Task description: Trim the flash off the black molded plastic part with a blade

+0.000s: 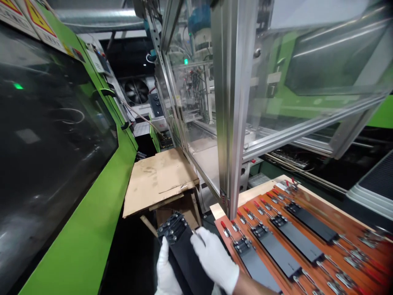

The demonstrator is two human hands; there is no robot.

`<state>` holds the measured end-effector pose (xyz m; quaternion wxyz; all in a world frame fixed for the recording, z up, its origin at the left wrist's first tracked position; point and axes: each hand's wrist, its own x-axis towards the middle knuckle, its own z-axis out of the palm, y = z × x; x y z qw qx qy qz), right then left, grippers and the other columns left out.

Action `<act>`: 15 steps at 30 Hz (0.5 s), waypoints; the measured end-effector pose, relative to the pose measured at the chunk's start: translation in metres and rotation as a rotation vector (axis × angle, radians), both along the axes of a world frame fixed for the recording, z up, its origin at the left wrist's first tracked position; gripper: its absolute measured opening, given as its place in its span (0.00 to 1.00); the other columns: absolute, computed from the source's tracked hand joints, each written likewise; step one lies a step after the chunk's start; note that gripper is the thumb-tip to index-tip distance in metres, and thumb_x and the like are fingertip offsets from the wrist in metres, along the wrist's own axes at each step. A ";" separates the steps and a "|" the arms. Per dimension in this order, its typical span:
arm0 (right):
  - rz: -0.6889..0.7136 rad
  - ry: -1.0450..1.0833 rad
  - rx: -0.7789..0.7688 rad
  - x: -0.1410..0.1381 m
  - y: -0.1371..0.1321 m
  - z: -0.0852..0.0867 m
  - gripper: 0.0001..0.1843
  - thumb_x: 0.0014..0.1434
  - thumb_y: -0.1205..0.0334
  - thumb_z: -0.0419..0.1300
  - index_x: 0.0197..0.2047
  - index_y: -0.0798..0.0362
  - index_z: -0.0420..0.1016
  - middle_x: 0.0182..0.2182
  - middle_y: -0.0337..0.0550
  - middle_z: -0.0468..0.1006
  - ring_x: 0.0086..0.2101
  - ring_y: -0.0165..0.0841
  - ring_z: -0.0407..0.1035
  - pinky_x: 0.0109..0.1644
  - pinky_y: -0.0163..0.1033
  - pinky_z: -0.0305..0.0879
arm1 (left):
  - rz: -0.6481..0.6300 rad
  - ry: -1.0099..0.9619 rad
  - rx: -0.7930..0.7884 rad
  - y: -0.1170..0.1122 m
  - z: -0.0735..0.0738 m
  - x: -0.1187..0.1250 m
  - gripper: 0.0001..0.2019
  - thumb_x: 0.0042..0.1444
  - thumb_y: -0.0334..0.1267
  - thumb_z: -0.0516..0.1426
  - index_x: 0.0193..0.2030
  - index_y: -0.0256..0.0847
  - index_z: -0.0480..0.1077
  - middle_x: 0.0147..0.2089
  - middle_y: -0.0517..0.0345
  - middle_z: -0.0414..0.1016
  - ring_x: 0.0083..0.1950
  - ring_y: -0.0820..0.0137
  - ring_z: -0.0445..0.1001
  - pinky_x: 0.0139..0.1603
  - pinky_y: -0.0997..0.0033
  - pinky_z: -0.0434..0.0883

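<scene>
Currently, a dark panel (188,260) is being held in the air outside the left edge of the orange board (325,208), between it and the green machine (76,241). A dark gap is being left on the machine's side, while the closer limit is being set by the board's left edge, beside which the right hand (212,256) is being kept. Beyond the panel, the near edge of the cardboard sheet (158,174) is being shown, and the board's far-left corner is being overlapped by a metal post (229,123). The panel's bolted end block (174,229) is being pointed away toward the cardboard, the long axis being slanted from far left to near right, roughly as with the four similar panels (278,252) being carried on the board among red-handled clamps (225,229). By the gloved left hand (167,270), the panel is being gripped, its thumb being laid upward along the left side. The gloved right hand is being held half curled, knuckles up, against the right side; whether anything is being grasped by it cannot be told.
</scene>
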<state>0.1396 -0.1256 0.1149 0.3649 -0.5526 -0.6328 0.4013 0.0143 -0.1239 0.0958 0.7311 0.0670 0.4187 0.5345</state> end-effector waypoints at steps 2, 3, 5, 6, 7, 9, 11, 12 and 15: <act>0.024 -0.044 -0.019 0.007 -0.009 -0.002 0.15 0.51 0.62 0.61 0.43 0.52 0.74 0.38 0.46 0.79 0.38 0.39 0.74 0.42 0.40 0.70 | 0.066 0.096 -0.039 0.002 0.007 0.007 0.32 0.47 0.63 0.58 0.50 0.38 0.77 0.53 0.47 0.78 0.67 0.48 0.61 0.70 0.47 0.55; 0.024 -0.078 -0.003 0.011 -0.014 -0.003 0.21 0.49 0.64 0.62 0.48 0.52 0.73 0.42 0.48 0.79 0.41 0.41 0.74 0.46 0.42 0.70 | 0.090 0.137 0.011 0.003 0.008 0.012 0.34 0.48 0.63 0.57 0.55 0.39 0.74 0.56 0.48 0.76 0.67 0.49 0.61 0.70 0.48 0.56; 0.008 -0.116 0.093 0.021 -0.024 -0.003 0.23 0.53 0.67 0.55 0.53 0.52 0.72 0.46 0.50 0.77 0.46 0.41 0.73 0.52 0.44 0.67 | 0.150 0.186 0.187 0.002 0.009 0.022 0.35 0.52 0.64 0.54 0.62 0.46 0.66 0.62 0.55 0.70 0.69 0.56 0.58 0.71 0.55 0.54; 0.002 -0.102 0.144 0.027 -0.028 -0.002 0.21 0.56 0.69 0.51 0.51 0.52 0.74 0.43 0.50 0.77 0.45 0.40 0.72 0.52 0.43 0.67 | 0.182 0.203 0.264 -0.001 0.008 0.028 0.34 0.54 0.62 0.54 0.65 0.50 0.62 0.65 0.60 0.67 0.70 0.61 0.56 0.72 0.61 0.52; 0.007 -0.062 0.176 0.034 -0.030 0.000 0.19 0.58 0.70 0.48 0.48 0.53 0.75 0.40 0.49 0.77 0.42 0.37 0.72 0.50 0.41 0.67 | 0.204 0.218 0.290 -0.005 0.006 0.032 0.33 0.55 0.60 0.55 0.66 0.54 0.60 0.66 0.63 0.66 0.71 0.65 0.55 0.72 0.65 0.51; 0.038 0.043 0.175 0.046 -0.034 0.005 0.15 0.59 0.69 0.48 0.40 0.52 0.76 0.34 0.44 0.76 0.37 0.34 0.72 0.45 0.37 0.67 | 0.167 0.207 0.208 -0.017 0.002 0.042 0.32 0.54 0.55 0.58 0.65 0.51 0.62 0.64 0.59 0.69 0.69 0.66 0.59 0.71 0.66 0.53; 0.057 0.144 0.101 0.056 -0.037 0.007 0.12 0.59 0.67 0.50 0.36 0.52 0.74 0.32 0.41 0.75 0.35 0.32 0.71 0.43 0.36 0.66 | 0.061 0.131 0.100 -0.032 0.001 0.050 0.29 0.54 0.53 0.59 0.59 0.38 0.68 0.56 0.46 0.76 0.63 0.58 0.68 0.68 0.58 0.60; 0.058 0.184 0.055 0.060 -0.039 0.007 0.10 0.60 0.67 0.51 0.35 0.52 0.74 0.32 0.41 0.76 0.35 0.32 0.71 0.43 0.35 0.66 | 0.016 0.084 0.059 -0.039 0.001 0.054 0.28 0.55 0.53 0.59 0.56 0.35 0.70 0.52 0.43 0.79 0.59 0.55 0.72 0.66 0.55 0.64; 0.102 0.246 -0.040 0.072 -0.049 0.010 0.09 0.62 0.61 0.52 0.35 0.52 0.72 0.34 0.41 0.76 0.37 0.33 0.71 0.44 0.36 0.66 | -0.014 0.021 -0.020 -0.058 0.004 0.064 0.27 0.55 0.56 0.58 0.50 0.33 0.73 0.43 0.42 0.82 0.49 0.53 0.79 0.58 0.51 0.71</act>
